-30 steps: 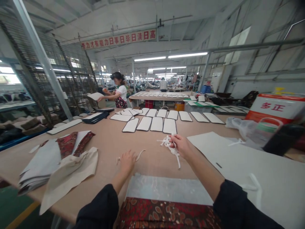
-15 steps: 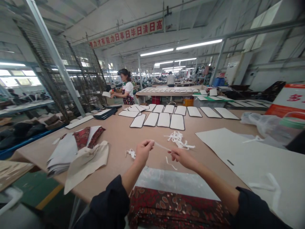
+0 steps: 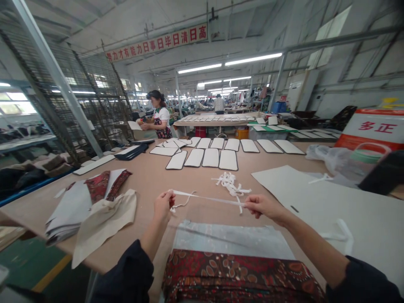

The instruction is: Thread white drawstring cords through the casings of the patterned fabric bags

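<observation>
A thin white strip stretches taut between my two hands above the table. My left hand pinches one end, and my right hand grips the other. Just beyond the strip lies a loose heap of white strips. A thin white cord-like piece shows beside my left fingers; whether that hand also holds it I cannot tell. Below my hands lies a folded stack of dark red patterned fabric, with a pale sheet sticking out at its far side.
Rows of white dark-edged panels lie across the far side of the brown table. Folded fabric is at the left, a large white sheet at the right. A co-worker stands beyond the table's far left.
My hands have moved apart, drawing the white strip out longer between them. The whole view has shifted slightly to the right.
</observation>
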